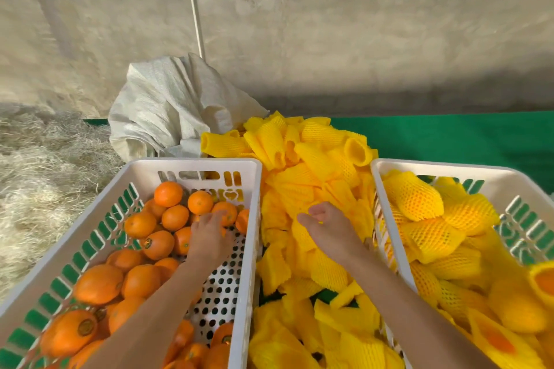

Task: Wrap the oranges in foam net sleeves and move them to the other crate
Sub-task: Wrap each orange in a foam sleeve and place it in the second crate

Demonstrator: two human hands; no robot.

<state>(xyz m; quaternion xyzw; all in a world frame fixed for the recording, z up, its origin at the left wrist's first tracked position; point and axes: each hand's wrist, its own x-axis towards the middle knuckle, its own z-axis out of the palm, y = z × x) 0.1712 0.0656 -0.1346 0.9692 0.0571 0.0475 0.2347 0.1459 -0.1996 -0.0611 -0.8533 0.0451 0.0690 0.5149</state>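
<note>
The left white crate [195, 163] holds several bare oranges [168, 193]. My left hand [209, 238] reaches into it, and its straight fingers touch an orange [228, 213] near the far right corner. Between the crates lies a heap of yellow foam net sleeves [311, 171]. Over this heap my right hand [329, 231] has its fingers curled down, pinching a sleeve [302, 234] against the thumb. The right white crate [449, 168] holds several oranges wrapped in yellow sleeves [413, 198].
A white woven sack [168, 105] slumps behind the left crate. Dry straw [39, 183] covers the ground to the left. A green cloth [449, 135] lies under and behind the crates, with a concrete wall [329, 39] beyond.
</note>
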